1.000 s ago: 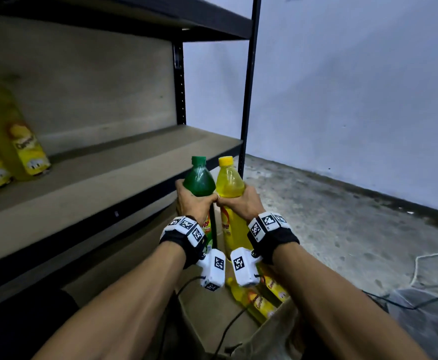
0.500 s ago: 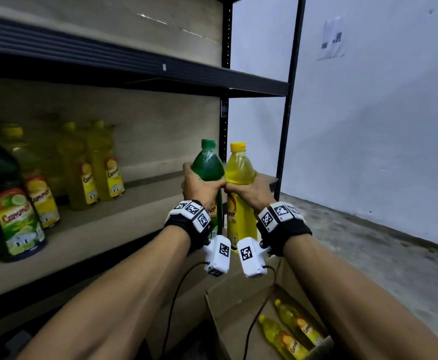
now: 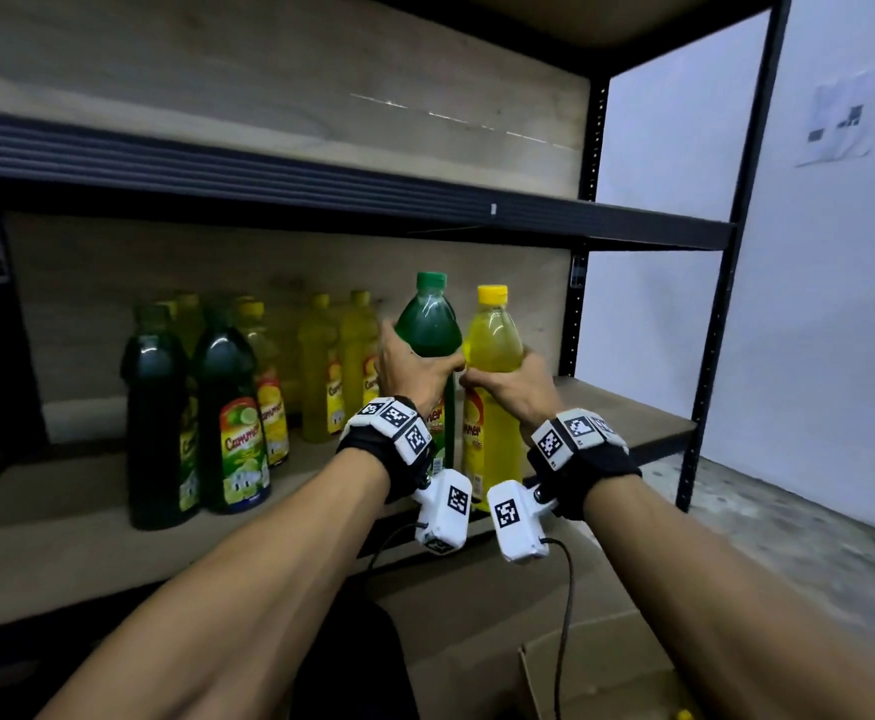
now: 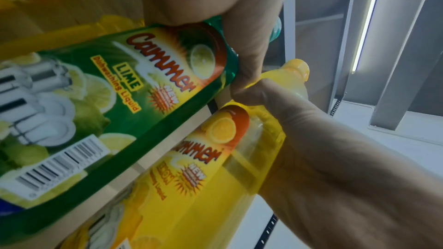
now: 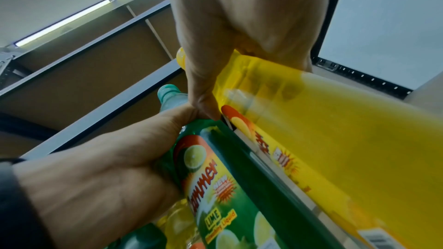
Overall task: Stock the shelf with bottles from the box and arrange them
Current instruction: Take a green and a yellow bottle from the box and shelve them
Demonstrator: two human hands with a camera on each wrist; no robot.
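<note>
My left hand [image 3: 414,368] grips a green lime dish-liquid bottle [image 3: 429,324] by its shoulder, upright. Beside it my right hand [image 3: 513,384] grips a yellow lemon bottle [image 3: 495,335] the same way. Both bottles are held side by side above the right part of the middle shelf [image 3: 77,522]. The wrist views show the green bottle [image 4: 124,90] [image 5: 235,186] and the yellow bottle [image 4: 215,177] [image 5: 335,130] close together, the thumbs almost touching. Two green bottles [image 3: 227,402] and several yellow bottles [image 3: 321,371] stand on the shelf to the left.
The cardboard box [image 3: 596,667] sits open on the floor below my arms, a yellow bottle tip showing at its bottom edge. An upper shelf [image 3: 321,189] hangs close above the bottle caps. Black uprights [image 3: 726,304] frame the rack's right end. Bare shelf board lies right of the held bottles.
Both hands have lifted the two bottles from box height up to the middle shelf. The view rose and turned left, bringing the stocked bottles into sight.
</note>
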